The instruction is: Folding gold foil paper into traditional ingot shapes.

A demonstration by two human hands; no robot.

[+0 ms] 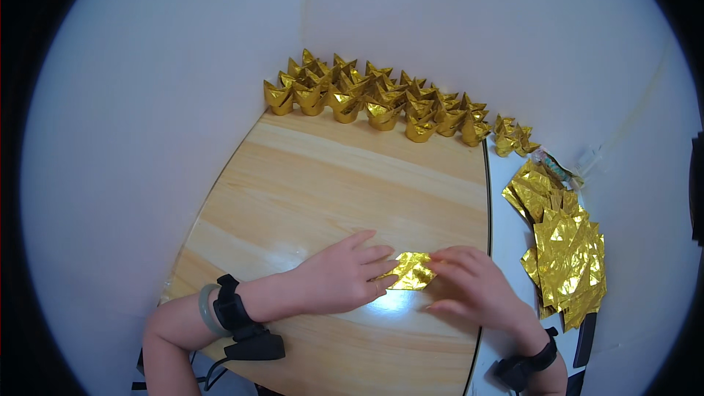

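Note:
A small piece of folded gold foil paper (412, 273) lies on the wooden tabletop, its surface creased and shiny. My left hand (341, 275) reaches over its left edge, fingers spread and resting on or just above the foil. At the opposite side, my right hand (475, 286) has its fingertips at the foil's upper right edge. The right thumb stays apart from those fingers, lower down. Neither hand visibly pinches the paper.
Along the back edge stand several rows of folded gold paper ingots (381, 110). A smaller group of ingots (512, 136) sits beside a small printed packet (559, 169). Stacked gold foil sheets (570, 260) cover part of the white surface (506, 224) at right. Pale walls enclose the table.

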